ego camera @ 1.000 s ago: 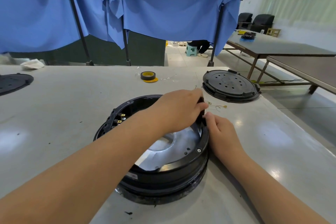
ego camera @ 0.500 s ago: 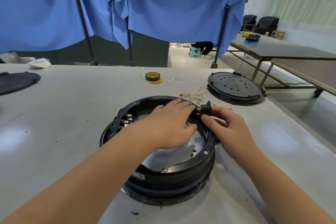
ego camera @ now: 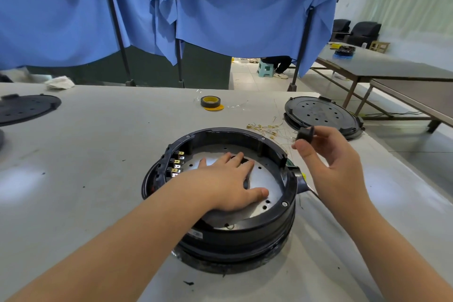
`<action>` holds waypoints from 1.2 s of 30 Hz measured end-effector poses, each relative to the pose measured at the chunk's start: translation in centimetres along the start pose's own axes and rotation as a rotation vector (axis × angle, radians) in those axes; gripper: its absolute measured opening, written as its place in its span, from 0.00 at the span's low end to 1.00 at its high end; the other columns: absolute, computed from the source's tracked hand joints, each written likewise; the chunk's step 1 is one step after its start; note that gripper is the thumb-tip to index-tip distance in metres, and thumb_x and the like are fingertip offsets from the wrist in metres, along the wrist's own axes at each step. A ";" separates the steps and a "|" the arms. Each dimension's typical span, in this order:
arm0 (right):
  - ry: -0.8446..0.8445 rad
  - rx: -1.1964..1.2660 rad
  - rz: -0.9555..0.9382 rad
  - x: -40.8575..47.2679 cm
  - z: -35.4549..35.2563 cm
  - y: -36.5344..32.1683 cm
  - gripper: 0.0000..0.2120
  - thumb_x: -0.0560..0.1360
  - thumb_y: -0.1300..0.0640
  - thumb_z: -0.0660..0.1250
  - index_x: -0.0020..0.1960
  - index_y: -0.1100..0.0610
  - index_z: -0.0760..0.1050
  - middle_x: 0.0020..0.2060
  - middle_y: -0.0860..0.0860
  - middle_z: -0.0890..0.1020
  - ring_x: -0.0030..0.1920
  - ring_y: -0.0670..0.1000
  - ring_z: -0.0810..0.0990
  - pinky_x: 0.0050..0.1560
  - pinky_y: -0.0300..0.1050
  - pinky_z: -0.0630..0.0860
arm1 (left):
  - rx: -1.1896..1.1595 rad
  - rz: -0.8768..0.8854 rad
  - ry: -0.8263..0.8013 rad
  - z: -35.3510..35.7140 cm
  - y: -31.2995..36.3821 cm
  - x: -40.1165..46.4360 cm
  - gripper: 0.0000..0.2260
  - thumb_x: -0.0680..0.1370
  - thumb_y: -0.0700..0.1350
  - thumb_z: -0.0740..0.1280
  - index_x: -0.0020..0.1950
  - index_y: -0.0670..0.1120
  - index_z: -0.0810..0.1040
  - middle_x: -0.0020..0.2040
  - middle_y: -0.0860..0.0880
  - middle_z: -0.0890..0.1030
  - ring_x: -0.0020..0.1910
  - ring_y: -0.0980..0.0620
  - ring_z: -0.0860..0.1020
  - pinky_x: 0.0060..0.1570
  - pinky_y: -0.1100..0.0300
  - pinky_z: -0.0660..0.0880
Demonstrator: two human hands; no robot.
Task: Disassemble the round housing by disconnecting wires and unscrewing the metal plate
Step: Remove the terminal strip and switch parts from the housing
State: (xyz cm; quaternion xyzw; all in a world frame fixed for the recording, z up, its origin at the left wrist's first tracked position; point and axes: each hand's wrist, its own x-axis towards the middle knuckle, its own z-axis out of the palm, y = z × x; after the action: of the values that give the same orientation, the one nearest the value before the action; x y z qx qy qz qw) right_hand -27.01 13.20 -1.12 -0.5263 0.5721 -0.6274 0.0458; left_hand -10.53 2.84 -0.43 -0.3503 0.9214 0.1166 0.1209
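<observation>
Left hand [ego camera: 228, 182] flat on shiny round metal plate [ego camera: 266, 180] inside black round plastic housing [ego camera: 245, 235]; right hand [ego camera: 335, 154] pinching small black plug, probably [ego camera: 304, 133], up right of rim.

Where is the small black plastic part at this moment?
In the head view the small black part is pinched in the right hand, raised right of the round housing, near the loose wires.

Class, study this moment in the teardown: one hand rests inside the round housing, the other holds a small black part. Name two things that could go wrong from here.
1. The right hand pinches the small black part in the air beside the round housing; it could slip and drop among the loose wires.
2. The left hand lies flat on the metal plate, close to the exposed terminals, which might scratch the fingers.
</observation>
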 end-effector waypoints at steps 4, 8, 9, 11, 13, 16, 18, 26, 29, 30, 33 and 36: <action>0.043 0.016 0.102 0.3 -0.6 0.9 0.05 0.76 0.55 0.69 0.48 0.45 0.78 0.42 0.47 0.84 0.48 0.49 0.83 0.51 0.39 0.77 | -0.029 0.021 0.042 -0.9 0.2 -0.7 0.33 0.78 0.66 0.56 0.79 0.54 0.54 0.81 0.51 0.52 0.79 0.49 0.52 0.74 0.39 0.53; 0.040 -0.022 0.203 1.0 -1.2 1.5 0.05 0.75 0.56 0.70 0.47 0.47 0.79 0.41 0.45 0.84 0.45 0.45 0.82 0.45 0.32 0.76 | -0.272 0.083 0.272 -2.5 -1.3 -2.9 0.23 0.77 0.62 0.62 0.71 0.57 0.70 0.71 0.58 0.70 0.69 0.55 0.69 0.68 0.53 0.67; 0.039 -0.037 0.221 1.3 -1.3 1.6 0.05 0.74 0.56 0.70 0.47 0.47 0.79 0.41 0.45 0.84 0.44 0.45 0.82 0.45 0.34 0.76 | -0.322 0.097 0.357 -2.8 -2.0 -3.6 0.21 0.77 0.61 0.63 0.69 0.58 0.72 0.69 0.59 0.72 0.66 0.57 0.70 0.66 0.55 0.68; 0.038 -0.064 0.248 1.9 -1.5 1.8 0.05 0.74 0.57 0.71 0.47 0.47 0.80 0.41 0.45 0.85 0.43 0.44 0.82 0.46 0.36 0.74 | -0.380 0.114 0.549 -3.0 -3.6 -4.4 0.18 0.78 0.57 0.64 0.66 0.56 0.74 0.63 0.59 0.75 0.61 0.59 0.72 0.62 0.59 0.69; 0.016 -0.106 0.272 2.5 -1.6 2.0 0.06 0.73 0.56 0.72 0.47 0.46 0.80 0.41 0.43 0.84 0.41 0.40 0.82 0.43 0.33 0.73 | -0.425 0.100 0.722 -2.6 -5.0 -4.5 0.16 0.78 0.52 0.65 0.65 0.53 0.75 0.61 0.58 0.75 0.59 0.59 0.72 0.59 0.62 0.67; -0.044 -0.170 0.300 3.1 -1.5 2.3 0.07 0.72 0.55 0.73 0.47 0.44 0.80 0.38 0.39 0.84 0.37 0.35 0.81 0.35 0.27 0.73 | -0.636 -0.040 0.893 -0.7 -6.8 -4.4 0.16 0.79 0.49 0.65 0.66 0.53 0.73 0.62 0.58 0.72 0.61 0.60 0.70 0.58 0.65 0.63; -0.066 -0.219 0.309 3.3 -1.5 2.7 0.08 0.72 0.55 0.73 0.44 0.42 0.79 0.38 0.39 0.83 0.37 0.38 0.81 0.37 0.31 0.73 | -0.798 -0.125 0.950 0.5 -7.5 -4.2 0.13 0.79 0.47 0.65 0.64 0.52 0.73 0.62 0.56 0.75 0.61 0.58 0.73 0.57 0.62 0.66; -0.061 -0.363 0.467 4.8 -1.6 5.5 0.13 0.70 0.50 0.75 0.50 0.56 0.78 0.42 0.52 0.83 0.43 0.51 0.82 0.45 0.46 0.76 | -1.215 -0.175 0.998 2.4 -7.8 -4.1 0.09 0.81 0.42 0.62 0.57 0.52 0.78 0.53 0.62 0.80 0.49 0.68 0.78 0.40 0.73 0.70; -0.128 -0.398 0.506 5.6 -1.1 6.3 0.13 0.71 0.47 0.73 0.47 0.56 0.79 0.40 0.51 0.83 0.39 0.50 0.83 0.38 0.43 0.75 | -1.246 -0.161 1.044 2.8 -7.8 -4.3 0.10 0.81 0.42 0.62 0.56 0.54 0.77 0.53 0.62 0.80 0.47 0.70 0.77 0.42 0.71 0.71; -0.144 -0.416 0.508 5.7 -0.8 6.5 0.13 0.71 0.46 0.73 0.45 0.56 0.79 0.39 0.51 0.83 0.39 0.50 0.82 0.36 0.42 0.74 | -1.258 -0.158 1.061 3.1 -7.7 -4.4 0.09 0.81 0.42 0.62 0.56 0.55 0.77 0.53 0.62 0.80 0.49 0.68 0.78 0.44 0.69 0.71; -0.167 -0.424 0.512 6.1 0.1 7.3 0.12 0.72 0.48 0.73 0.40 0.57 0.79 0.37 0.53 0.83 0.38 0.53 0.81 0.40 0.47 0.79 | -1.313 -0.151 1.077 4.0 -7.4 -4.6 0.09 0.77 0.49 0.61 0.55 0.56 0.77 0.54 0.59 0.81 0.53 0.60 0.79 0.50 0.61 0.73; -0.173 -0.499 0.489 6.2 0.8 7.9 0.12 0.72 0.48 0.72 0.38 0.56 0.79 0.33 0.50 0.82 0.38 0.52 0.81 0.41 0.47 0.76 | -1.343 -0.149 1.075 4.3 -7.2 -4.6 0.13 0.74 0.53 0.59 0.55 0.56 0.78 0.53 0.56 0.82 0.53 0.57 0.80 0.50 0.59 0.73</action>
State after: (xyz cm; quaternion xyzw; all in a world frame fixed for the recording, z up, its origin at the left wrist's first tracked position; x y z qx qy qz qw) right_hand -33.56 5.87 -3.57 -0.4200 0.8106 -0.3921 0.1131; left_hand -1.70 1.77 -4.05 -0.4148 0.5642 0.4468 -0.5567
